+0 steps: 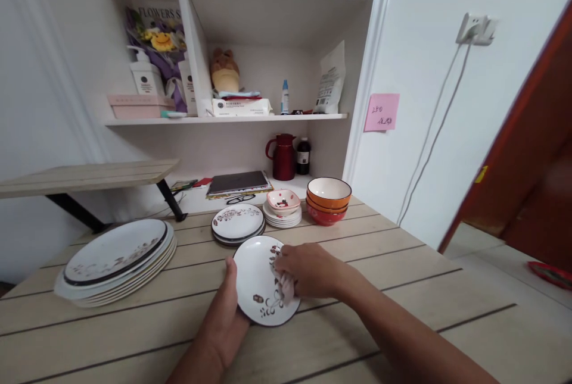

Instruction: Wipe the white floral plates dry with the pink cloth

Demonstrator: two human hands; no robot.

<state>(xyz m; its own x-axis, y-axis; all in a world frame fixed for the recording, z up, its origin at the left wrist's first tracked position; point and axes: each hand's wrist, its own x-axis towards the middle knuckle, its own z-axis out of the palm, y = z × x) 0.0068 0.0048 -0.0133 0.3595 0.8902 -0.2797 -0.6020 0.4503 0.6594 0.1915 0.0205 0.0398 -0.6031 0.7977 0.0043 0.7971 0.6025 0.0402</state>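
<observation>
A small white plate (255, 274) with a dark rim and flower print is tilted up over the wooden table (402, 289). My left hand (226, 318) grips the plate by its left and lower edge, thumb on the rim. My right hand (306, 268) is closed on a crumpled pale cloth (286, 286) and presses it against the plate's right side.
A stack of large oval plates (116, 259) lies at the left. Behind are a stack of small flowered plates (236, 223), white saucers with a spotted bowl (283, 205), and orange and red bowls (328, 199). Shelves with a red jug (281, 156) stand at the back.
</observation>
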